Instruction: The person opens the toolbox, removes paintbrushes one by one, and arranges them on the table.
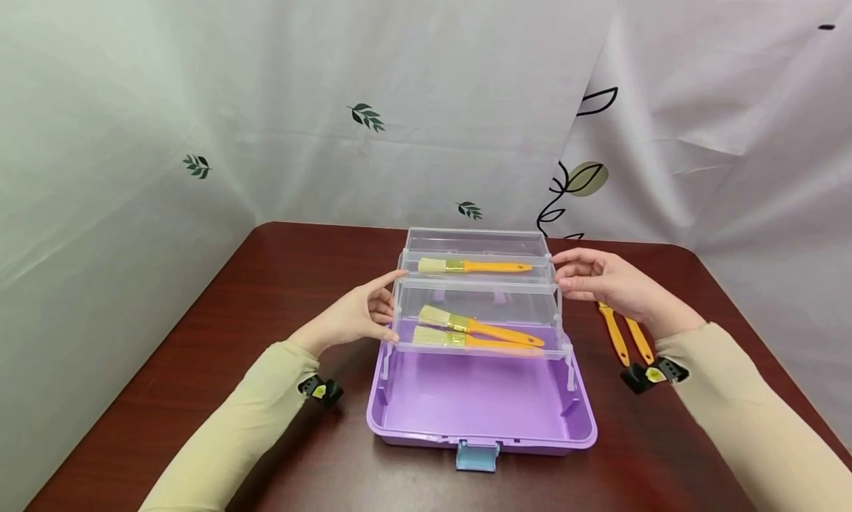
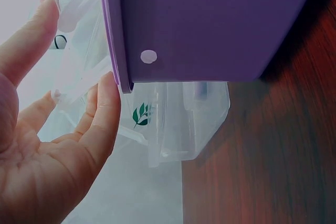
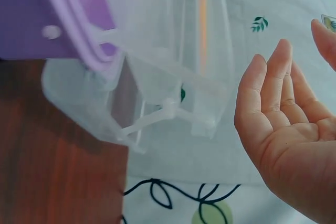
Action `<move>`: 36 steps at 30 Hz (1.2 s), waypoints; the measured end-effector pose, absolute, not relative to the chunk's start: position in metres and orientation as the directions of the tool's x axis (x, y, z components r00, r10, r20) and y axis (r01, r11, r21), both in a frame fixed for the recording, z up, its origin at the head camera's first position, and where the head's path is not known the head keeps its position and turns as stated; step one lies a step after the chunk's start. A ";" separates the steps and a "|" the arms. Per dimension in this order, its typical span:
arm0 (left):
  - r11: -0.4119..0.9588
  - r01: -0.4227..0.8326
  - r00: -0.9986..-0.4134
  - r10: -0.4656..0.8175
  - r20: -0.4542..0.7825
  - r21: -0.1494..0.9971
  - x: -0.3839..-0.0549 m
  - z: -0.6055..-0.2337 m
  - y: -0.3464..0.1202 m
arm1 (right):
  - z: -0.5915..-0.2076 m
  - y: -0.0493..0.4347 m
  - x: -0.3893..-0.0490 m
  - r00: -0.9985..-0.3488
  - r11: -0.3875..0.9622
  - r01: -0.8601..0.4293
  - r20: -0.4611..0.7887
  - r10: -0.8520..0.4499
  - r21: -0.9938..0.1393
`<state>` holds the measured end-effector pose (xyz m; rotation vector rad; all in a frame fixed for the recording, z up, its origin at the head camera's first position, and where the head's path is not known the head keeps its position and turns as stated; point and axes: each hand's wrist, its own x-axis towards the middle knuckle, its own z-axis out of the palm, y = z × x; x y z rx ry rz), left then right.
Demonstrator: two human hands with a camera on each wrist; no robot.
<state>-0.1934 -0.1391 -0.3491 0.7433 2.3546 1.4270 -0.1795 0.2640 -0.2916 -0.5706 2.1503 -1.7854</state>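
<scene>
A purple box [image 1: 475,401] stands with its lid back and its clear tiered trays raised. One paintbrush [image 1: 495,267] with an orange handle lies in the upper tray [image 1: 542,273]; two more paintbrushes [image 1: 509,333] lie in the lower tray [image 1: 479,294]. My left hand [image 1: 353,316] is at the trays' left end, thumb and index finger spread and the tips at the clear plastic [image 2: 84,85]. On the other side, my right hand [image 1: 612,286] is beside the upper tray's right end; the right wrist view shows its fingers [image 3: 273,85] extended, apart from the plastic.
Two orange handles [image 1: 639,339] lie on the dark red table [image 1: 299,275] at the right, their far ends hidden behind my right hand. A blue latch [image 1: 477,456] hangs at the box's front. White patterned cloth [image 1: 426,90] surrounds the table's back and sides.
</scene>
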 end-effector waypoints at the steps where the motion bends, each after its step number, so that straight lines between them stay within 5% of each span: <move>1: 0.380 0.272 -0.828 0.561 0.013 0.884 -0.194 -0.349 -0.139 | -0.289 0.262 -0.181 -0.882 0.186 -0.127 0.025 -0.470 -0.974; 9: 0.378 0.249 -0.831 0.556 -0.004 0.892 -0.194 -0.348 -0.137 | -0.270 0.239 -0.196 -0.891 0.507 -0.227 -0.033 -0.453 -0.832; 36: 0.368 0.250 -0.829 0.560 0.001 0.896 -0.194 -0.349 -0.138 | -0.272 0.181 -0.230 -0.848 0.702 -0.410 -0.040 -0.529 -0.582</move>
